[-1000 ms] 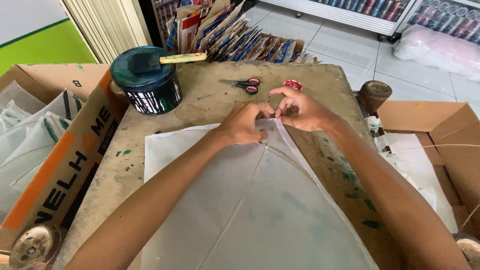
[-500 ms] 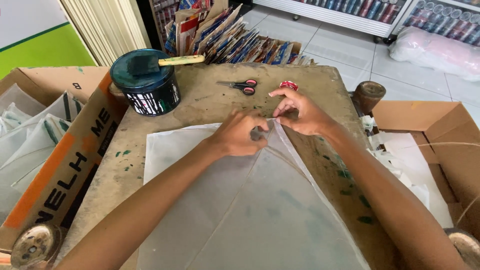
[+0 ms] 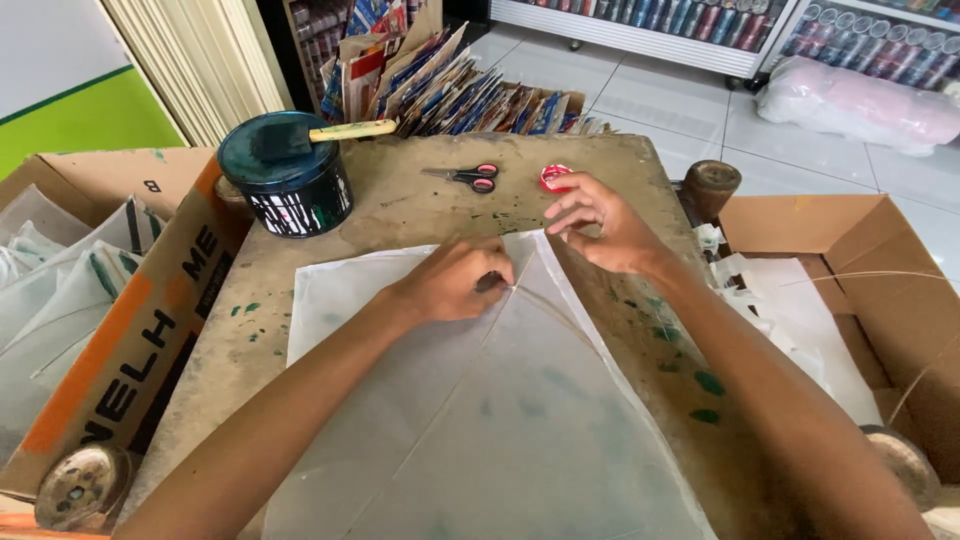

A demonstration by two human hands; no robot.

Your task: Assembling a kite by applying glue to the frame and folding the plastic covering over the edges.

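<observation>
A person leans over a stained worktable (image 3: 400, 215), both bare hands on a sheet of thin white translucent paper (image 3: 520, 420) that lies flat across the middle and near part of it. The left hand (image 3: 455, 280) rests palm down near the sheet's top point, fingers curled together and pressing the paper by a thin stick (image 3: 470, 345) running down the sheet. The right hand (image 3: 600, 225), at two o'clock from the left, hovers at the paper's upper edge with fingers loosely spread, holding nothing I can make out. At twelve o'clock lie scissors (image 3: 465, 177) and a small red roll (image 3: 555, 177); at ten o'clock stands a dark tin (image 3: 290, 185) with a brush (image 3: 330, 132) across it.
</observation>
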